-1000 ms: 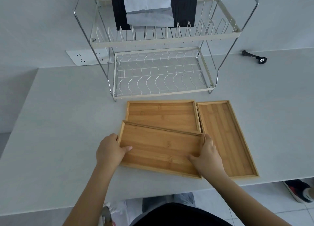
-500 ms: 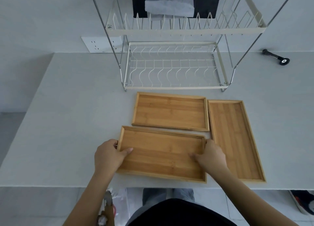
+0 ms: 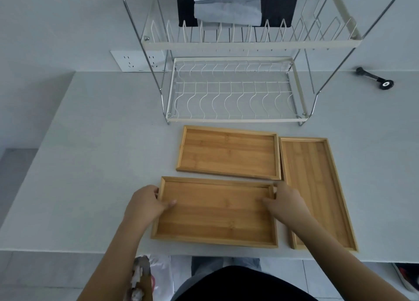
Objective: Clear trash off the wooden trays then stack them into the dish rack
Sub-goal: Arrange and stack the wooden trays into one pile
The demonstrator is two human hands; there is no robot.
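Three empty wooden trays lie flat on the grey counter. The near tray (image 3: 215,214) is held at both short ends: my left hand (image 3: 145,204) grips its left rim with the thumb inside, and my right hand (image 3: 286,202) grips its right rim. A second tray (image 3: 229,152) lies just beyond it. The third tray (image 3: 315,187) lies lengthwise to the right, partly under my right forearm. The two-tier wire dish rack (image 3: 233,119) stands behind the trays; its lower tier holds nothing.
Dark and pale grey cloths (image 3: 229,8) hang on the rack's upper tier. A small black tool (image 3: 374,78) lies at the back right. A wall socket plate (image 3: 136,60) sits left of the rack. A white bag with trash (image 3: 156,275) is below the counter edge.
The near tray, which overlapped the far tray a second ago, has been pulled toward me and now lies apart from it. My head has shifted, so the rack looks closer.
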